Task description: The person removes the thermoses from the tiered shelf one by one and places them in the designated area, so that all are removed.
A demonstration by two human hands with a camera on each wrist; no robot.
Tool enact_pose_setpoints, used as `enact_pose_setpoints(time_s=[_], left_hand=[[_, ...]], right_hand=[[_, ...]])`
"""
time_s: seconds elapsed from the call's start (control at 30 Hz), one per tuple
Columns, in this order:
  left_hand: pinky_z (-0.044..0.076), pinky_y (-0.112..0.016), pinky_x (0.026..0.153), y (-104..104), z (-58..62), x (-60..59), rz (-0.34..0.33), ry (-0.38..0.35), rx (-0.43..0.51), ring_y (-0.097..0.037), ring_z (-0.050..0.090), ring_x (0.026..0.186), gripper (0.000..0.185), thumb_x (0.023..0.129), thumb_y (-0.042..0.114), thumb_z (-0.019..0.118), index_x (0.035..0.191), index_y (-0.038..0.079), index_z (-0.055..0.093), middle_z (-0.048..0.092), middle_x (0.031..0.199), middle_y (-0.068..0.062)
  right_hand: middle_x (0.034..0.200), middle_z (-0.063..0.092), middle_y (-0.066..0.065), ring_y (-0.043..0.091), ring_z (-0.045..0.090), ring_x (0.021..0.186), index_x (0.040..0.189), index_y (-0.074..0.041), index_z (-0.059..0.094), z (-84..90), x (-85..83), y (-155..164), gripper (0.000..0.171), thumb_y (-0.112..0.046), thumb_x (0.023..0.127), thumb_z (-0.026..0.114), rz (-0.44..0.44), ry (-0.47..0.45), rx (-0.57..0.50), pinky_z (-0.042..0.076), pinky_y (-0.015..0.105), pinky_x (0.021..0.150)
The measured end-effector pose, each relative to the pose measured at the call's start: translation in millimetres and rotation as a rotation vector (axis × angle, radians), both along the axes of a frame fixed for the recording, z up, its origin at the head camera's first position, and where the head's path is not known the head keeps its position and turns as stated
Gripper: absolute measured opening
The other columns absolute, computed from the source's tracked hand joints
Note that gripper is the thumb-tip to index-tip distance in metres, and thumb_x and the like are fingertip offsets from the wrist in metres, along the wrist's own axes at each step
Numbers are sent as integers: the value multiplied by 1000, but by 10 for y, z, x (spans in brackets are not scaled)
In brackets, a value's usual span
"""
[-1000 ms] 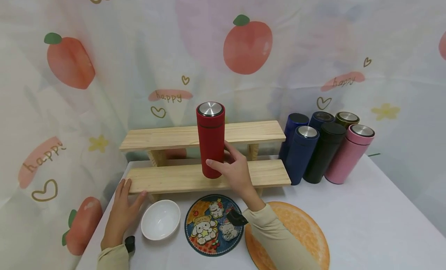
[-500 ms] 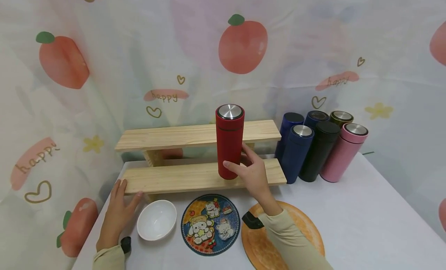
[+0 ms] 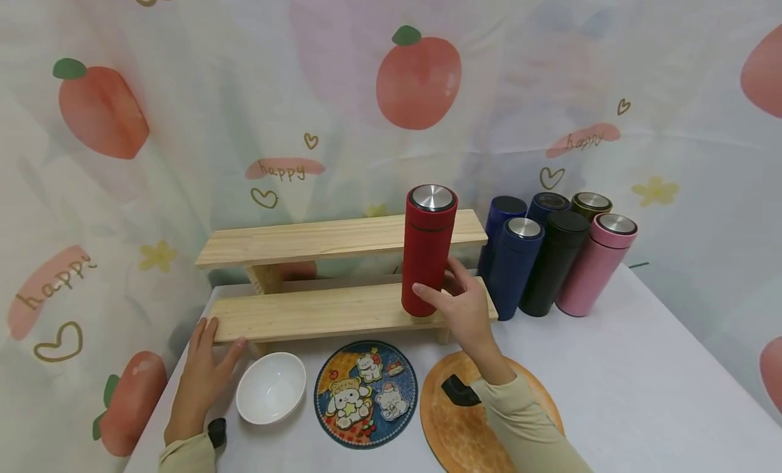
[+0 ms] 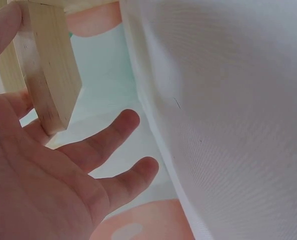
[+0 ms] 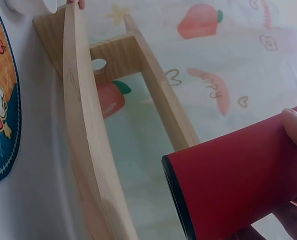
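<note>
A red thermos with a steel-topped lid is held upright by my right hand, thumb at the front and fingers round its right side. Its dark base shows in the right wrist view, apart from the lower board. Behind and below it stands a two-tier wooden shelf. My left hand grips the left end of the lower board; in the left wrist view the board end sits between thumb and first fingers, while the other two fingers stick out.
Right of the shelf stand several thermoses: a navy one, a black one, a pink one and others behind. In front lie a white bowl, a round cartoon mat and an orange round mat. A printed cloth hangs behind.
My right hand has carried the red thermos rightward along the shelf, toward its right end. My left hand has kept its place on the board; the view has shifted slightly.
</note>
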State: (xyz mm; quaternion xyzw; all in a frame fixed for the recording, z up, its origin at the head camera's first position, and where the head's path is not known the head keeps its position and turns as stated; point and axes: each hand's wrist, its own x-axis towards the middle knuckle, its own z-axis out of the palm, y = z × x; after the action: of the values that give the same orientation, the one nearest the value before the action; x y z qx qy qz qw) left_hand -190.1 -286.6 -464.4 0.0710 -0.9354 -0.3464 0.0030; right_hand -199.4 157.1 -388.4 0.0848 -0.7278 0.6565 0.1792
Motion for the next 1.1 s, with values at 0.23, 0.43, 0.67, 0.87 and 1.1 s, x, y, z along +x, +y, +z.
enact_pose_setpoints(time_s=[0.23, 0.43, 0.67, 0.87, 1.1], left_hand=[[15, -75, 121, -17, -6, -2, -6, -8, 6, -55, 4, 159, 100, 108, 56, 58, 171, 2, 1, -12, 176, -25], [15, -75, 121, -1, 8, -11, 1, -13, 4, -55, 4, 159, 101, 107, 58, 57, 171, 3, 0, -13, 176, -24], [15, -75, 121, 12, 9, -3, 4, -13, 4, -56, 4, 158, 100, 108, 55, 59, 171, 2, 1, -13, 176, -25], [16, -75, 121, 9, 9, 0, 4, 2, -4, -56, 6, 158, 100, 108, 55, 58, 170, 1, 2, -11, 176, -26], [16, -75, 121, 4, 11, 0, 7, -5, -8, -57, 6, 158, 100, 108, 55, 58, 170, 0, 2, -11, 175, -27]], right_hand=[[139, 68, 13, 32, 67, 122, 152, -7, 59, -31, 49, 107, 63, -11, 94, 83, -25, 5, 10, 56, 29, 100], [139, 68, 13, 31, 67, 121, 151, -7, 59, -14, 68, 180, 60, -13, 95, 82, -35, 10, 21, 56, 26, 98], [143, 67, 13, 32, 67, 125, 155, -7, 56, 13, 98, 299, 65, -12, 96, 81, -60, 2, 31, 55, 25, 99], [143, 66, 15, 29, 67, 123, 155, -6, 55, 67, 145, 436, 65, -14, 96, 82, -99, -6, 58, 55, 21, 96], [136, 69, 12, 18, 69, 115, 153, -7, 59, 106, 187, 635, 61, -11, 96, 82, -107, 9, 25, 59, 23, 90]])
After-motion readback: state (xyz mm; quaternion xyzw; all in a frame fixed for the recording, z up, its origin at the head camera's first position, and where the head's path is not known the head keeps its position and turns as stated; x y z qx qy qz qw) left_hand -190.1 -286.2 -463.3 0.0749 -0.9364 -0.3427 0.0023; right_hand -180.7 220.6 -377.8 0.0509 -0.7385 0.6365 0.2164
